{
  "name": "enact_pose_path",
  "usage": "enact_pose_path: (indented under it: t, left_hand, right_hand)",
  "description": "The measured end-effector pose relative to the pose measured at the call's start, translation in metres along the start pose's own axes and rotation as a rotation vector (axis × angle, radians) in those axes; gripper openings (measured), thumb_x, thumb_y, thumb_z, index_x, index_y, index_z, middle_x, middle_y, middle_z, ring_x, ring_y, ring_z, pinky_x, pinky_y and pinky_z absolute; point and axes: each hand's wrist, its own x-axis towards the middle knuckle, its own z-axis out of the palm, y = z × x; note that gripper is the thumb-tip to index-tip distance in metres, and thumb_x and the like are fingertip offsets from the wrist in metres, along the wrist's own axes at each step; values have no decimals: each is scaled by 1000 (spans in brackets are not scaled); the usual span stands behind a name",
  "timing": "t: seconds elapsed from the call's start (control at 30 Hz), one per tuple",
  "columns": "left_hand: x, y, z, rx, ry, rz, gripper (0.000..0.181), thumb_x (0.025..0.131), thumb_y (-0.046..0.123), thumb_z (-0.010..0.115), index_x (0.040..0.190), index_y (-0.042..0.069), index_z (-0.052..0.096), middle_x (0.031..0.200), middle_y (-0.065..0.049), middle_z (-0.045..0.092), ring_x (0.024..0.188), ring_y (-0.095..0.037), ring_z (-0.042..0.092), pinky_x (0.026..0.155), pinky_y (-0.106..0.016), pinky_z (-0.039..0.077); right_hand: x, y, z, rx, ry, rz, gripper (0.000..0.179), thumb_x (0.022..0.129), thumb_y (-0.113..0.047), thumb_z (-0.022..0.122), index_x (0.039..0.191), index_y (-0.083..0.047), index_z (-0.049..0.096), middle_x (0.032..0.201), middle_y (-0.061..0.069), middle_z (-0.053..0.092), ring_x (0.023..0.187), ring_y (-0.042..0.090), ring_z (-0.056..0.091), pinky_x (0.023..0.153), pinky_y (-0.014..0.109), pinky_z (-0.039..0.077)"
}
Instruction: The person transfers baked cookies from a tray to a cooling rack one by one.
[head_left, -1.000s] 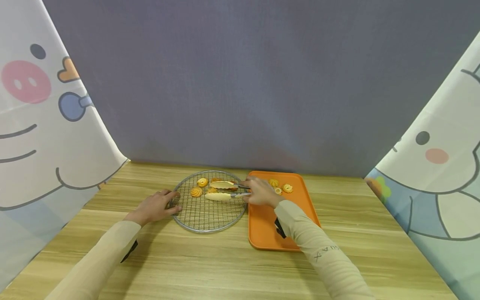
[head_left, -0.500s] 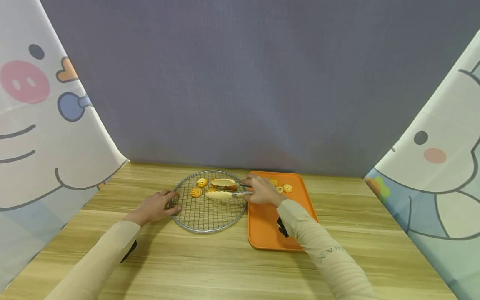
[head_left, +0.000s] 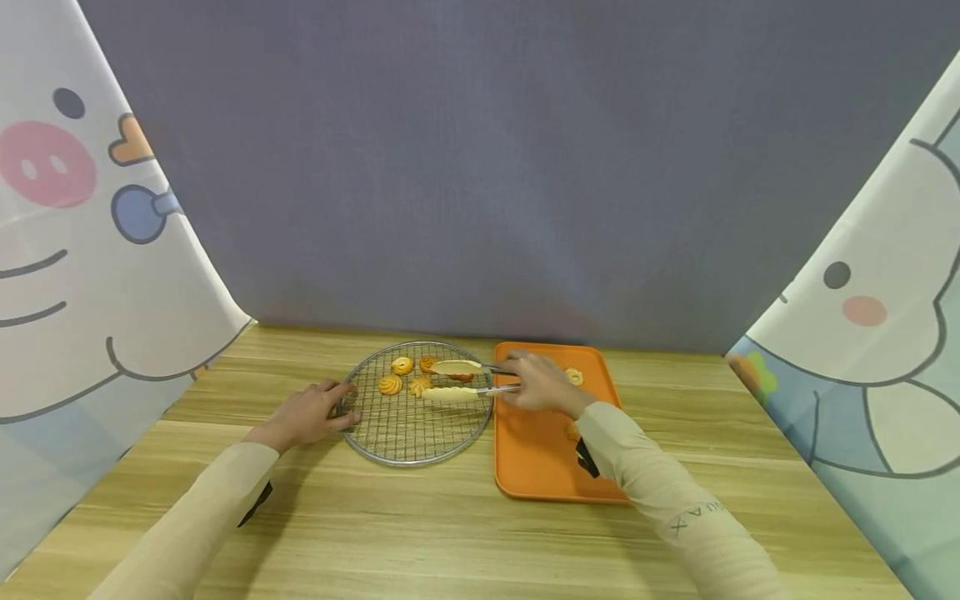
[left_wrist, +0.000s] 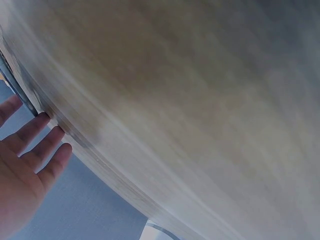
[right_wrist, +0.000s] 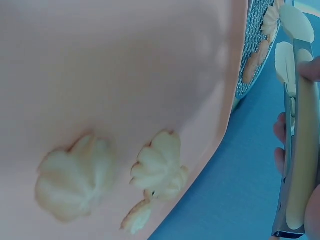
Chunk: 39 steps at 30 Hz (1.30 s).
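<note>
My right hand (head_left: 543,383) holds a pair of tongs (right_wrist: 300,145) with cream scalloped tips, seen in the right wrist view with its tips apart. In the head view the tips reach left over a round wire rack (head_left: 408,461). Swirled golden cookies (head_left: 390,384) sit at the rack's far side, and a reddish-brown piece (head_left: 461,377) shows between the tong tips. Whether the tips touch it, I cannot tell. My left hand (head_left: 306,414) rests at the rack's left rim, fingers spread along it. In the left wrist view its fingertips (left_wrist: 62,150) look loosely extended.
An orange tray (head_left: 528,467) lies right of the rack, partly beneath the right forearm. Several cookies (right_wrist: 75,180) lie on it. Both sit on a wooden table (head_left: 360,533), with a grey backdrop (head_left: 480,167) behind and cartoon-printed cloths at both sides.
The right hand and tongs have shifted to the right, uncovering cookies on the rack that the tips had partly hidden. My left hand has stayed at the rim.
</note>
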Motion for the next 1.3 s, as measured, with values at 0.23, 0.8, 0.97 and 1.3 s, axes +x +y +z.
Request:
enact_pose_path:
  t: [0.23, 0.8, 0.97, 1.3]
  left_hand:
    - [0, 0, 0, -3, -4, -9, 55, 85, 46, 59, 124, 8, 53, 120, -23, 54, 102, -45, 54, 76, -58, 47]
    - [0, 0, -2, -11, 8, 2, 56, 84, 45, 60, 123, 5, 54, 119, -26, 54, 102, -47, 54, 75, -58, 47]
    - [1, 0, -2, -18, 4, -3, 56, 84, 45, 60, 124, 6, 53, 120, -26, 54, 102, -47, 53, 75, -59, 46]
    - [1, 1, -3, -24, 1, 3, 56, 84, 44, 60, 123, 5, 53, 118, -26, 54, 102, -47, 54, 76, -59, 46]
  right_hand:
    - [-18, 7, -8, -4, 38, -23, 46, 79, -24, 68, 121, -9, 60, 104, 7, 60, 73, 16, 54, 57, 25, 41]
    - [-77, 45, -25, -9, 110, 43, 47, 75, -23, 72, 119, -10, 62, 97, 5, 60, 68, 10, 46, 53, 22, 34]
    - [-96, 58, -28, -26, 152, 44, 45, 73, -20, 73, 114, -6, 64, 98, 6, 62, 74, 14, 52, 59, 26, 40]
    - [-130, 79, -33, -35, 156, 97, 42, 72, -15, 73, 112, -5, 65, 92, 4, 60, 64, 6, 45, 52, 20, 35]
